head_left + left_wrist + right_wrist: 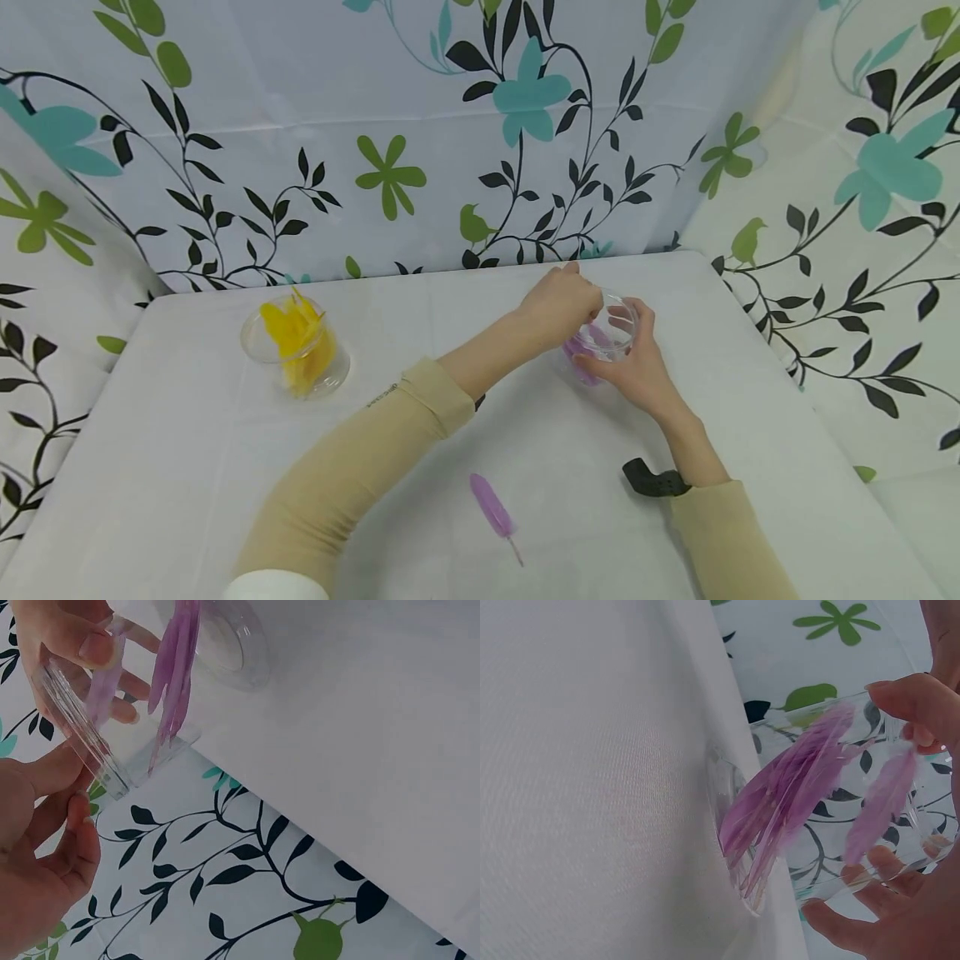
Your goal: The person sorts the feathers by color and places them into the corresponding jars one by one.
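Observation:
My right hand (637, 362) grips a clear cup (618, 337), thumb on one side and fingers on the other. Inside the cup, purple feathers (791, 795) lean in a bunch. At the cup's mouth is my left hand (562, 304), its fingertips (922, 739) just inside the rim, pinching the end of a single purple feather (885, 799). That feather hangs within the cup, apart from the bunch. Another purple feather (492, 507) lies on the table, nearer to me, between my forearms.
A second clear cup (335, 377) with yellow feathers (300, 342) stands at the left of the white-covered table (187, 483). Leaf-patterned curtains (300, 100) rise behind the table and along its sides. A black strap (652, 481) is around my right wrist.

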Demonstrator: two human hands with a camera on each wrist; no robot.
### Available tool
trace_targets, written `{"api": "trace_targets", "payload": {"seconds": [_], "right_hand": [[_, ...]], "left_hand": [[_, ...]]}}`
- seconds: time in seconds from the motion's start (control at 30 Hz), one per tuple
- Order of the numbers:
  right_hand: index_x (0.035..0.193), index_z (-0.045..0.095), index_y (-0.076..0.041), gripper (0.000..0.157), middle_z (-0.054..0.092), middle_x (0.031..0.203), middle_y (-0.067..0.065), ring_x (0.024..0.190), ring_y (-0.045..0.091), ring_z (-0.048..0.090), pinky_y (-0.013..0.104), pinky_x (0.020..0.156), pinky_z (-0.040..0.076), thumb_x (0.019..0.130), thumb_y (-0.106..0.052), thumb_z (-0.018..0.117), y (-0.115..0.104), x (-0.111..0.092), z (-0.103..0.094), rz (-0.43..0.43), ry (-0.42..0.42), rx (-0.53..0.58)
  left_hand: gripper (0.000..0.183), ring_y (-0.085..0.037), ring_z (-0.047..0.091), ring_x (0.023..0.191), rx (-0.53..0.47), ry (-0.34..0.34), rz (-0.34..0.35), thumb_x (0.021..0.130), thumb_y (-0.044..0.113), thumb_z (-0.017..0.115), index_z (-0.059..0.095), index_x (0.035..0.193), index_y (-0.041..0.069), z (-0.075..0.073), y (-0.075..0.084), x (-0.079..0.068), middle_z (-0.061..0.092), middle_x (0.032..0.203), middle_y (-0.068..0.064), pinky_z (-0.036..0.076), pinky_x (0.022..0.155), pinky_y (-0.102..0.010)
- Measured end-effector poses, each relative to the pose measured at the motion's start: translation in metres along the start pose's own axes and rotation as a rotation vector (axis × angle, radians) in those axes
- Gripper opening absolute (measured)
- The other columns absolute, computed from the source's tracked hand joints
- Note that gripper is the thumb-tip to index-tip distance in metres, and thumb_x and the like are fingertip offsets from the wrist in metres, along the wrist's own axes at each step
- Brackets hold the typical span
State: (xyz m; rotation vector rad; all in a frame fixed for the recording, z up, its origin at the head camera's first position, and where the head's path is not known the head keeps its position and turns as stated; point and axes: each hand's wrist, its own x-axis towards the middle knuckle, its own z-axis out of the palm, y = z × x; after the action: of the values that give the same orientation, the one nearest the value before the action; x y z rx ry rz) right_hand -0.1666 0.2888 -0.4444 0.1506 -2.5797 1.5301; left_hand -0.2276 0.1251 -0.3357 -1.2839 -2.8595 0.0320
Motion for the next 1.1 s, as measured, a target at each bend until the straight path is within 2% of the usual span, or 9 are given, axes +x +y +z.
{"api": "trace_targets", "payload": {"seconds": [0.13,0.3,0.43,0.53,0.7,0.8,0.97,1.1], "right_hand": [[0.148,0.013,-0.012,0.098,0.035,0.153,0.018,0.143,0.038,0.034,0.072,0.106,0.030,0.081,-0.020,0.084,0.001,0.000,0.002,-0.003,0.004,0.011],[0.147,0.014,-0.012,0.097,0.035,0.153,0.018,0.144,0.038,0.034,0.071,0.107,0.029,0.080,-0.020,0.084,0.001,-0.001,0.004,0.001,0.001,0.028],[0.147,0.014,-0.012,0.097,0.035,0.153,0.018,0.144,0.039,0.033,0.070,0.108,0.030,0.080,-0.019,0.084,-0.001,-0.001,0.004,0.000,-0.002,0.022],[0.147,0.013,-0.012,0.098,0.035,0.153,0.019,0.144,0.039,0.033,0.070,0.109,0.029,0.080,-0.019,0.084,-0.002,-0.001,0.004,0.000,-0.001,0.024],[0.147,0.011,-0.014,0.098,0.034,0.154,0.018,0.144,0.039,0.032,0.071,0.110,0.028,0.081,-0.023,0.084,-0.004,0.000,0.003,0.018,-0.006,0.010],[0.147,0.012,-0.013,0.099,0.035,0.153,0.017,0.144,0.038,0.032,0.070,0.110,0.028,0.081,-0.024,0.084,-0.004,0.000,0.002,0.022,-0.004,0.003],[0.147,0.013,-0.011,0.099,0.035,0.152,0.018,0.144,0.039,0.032,0.070,0.111,0.027,0.080,-0.020,0.085,-0.004,0.001,0.001,0.013,0.007,0.001],[0.147,0.013,-0.011,0.099,0.035,0.153,0.018,0.144,0.039,0.032,0.070,0.111,0.027,0.080,-0.019,0.085,-0.005,0.001,0.001,0.014,0.006,0.000]], "left_hand": [[0.011,-0.016,0.058,0.102,0.003,-0.075,-0.014,0.092,0.019,0.071,0.077,0.100,0.023,0.004,0.003,0.006,0.075,0.100,0.009,0.046,0.094,-0.036],[0.010,-0.016,0.059,0.099,-0.042,-0.101,-0.026,0.092,0.017,0.071,0.078,0.098,0.022,0.007,0.002,0.006,0.074,0.098,0.008,0.045,0.096,-0.038],[0.014,-0.016,0.057,0.098,-0.104,-0.064,-0.004,0.095,0.019,0.068,0.078,0.104,0.022,0.007,-0.003,-0.001,0.075,0.103,0.008,0.045,0.096,-0.036],[0.018,-0.015,0.054,0.099,-0.153,0.001,0.025,0.097,0.021,0.066,0.077,0.111,0.023,0.004,-0.008,-0.012,0.075,0.108,0.008,0.046,0.094,-0.031],[0.019,-0.017,0.055,0.103,-0.203,0.109,0.076,0.098,0.019,0.065,0.075,0.114,0.020,-0.001,-0.022,-0.045,0.075,0.109,0.006,0.046,0.094,-0.027],[0.016,-0.019,0.056,0.104,-0.220,0.115,0.102,0.095,0.017,0.069,0.075,0.110,0.018,0.003,-0.032,-0.073,0.074,0.106,0.003,0.047,0.094,-0.029],[0.017,-0.020,0.056,0.100,-0.231,-0.014,0.161,0.091,0.015,0.074,0.076,0.108,0.015,0.030,-0.046,-0.122,0.073,0.104,0.000,0.048,0.091,-0.033],[0.021,-0.017,0.055,0.096,-0.274,-0.093,0.195,0.089,0.016,0.076,0.075,0.109,0.014,0.058,-0.047,-0.161,0.072,0.104,0.000,0.049,0.088,-0.032]]}}
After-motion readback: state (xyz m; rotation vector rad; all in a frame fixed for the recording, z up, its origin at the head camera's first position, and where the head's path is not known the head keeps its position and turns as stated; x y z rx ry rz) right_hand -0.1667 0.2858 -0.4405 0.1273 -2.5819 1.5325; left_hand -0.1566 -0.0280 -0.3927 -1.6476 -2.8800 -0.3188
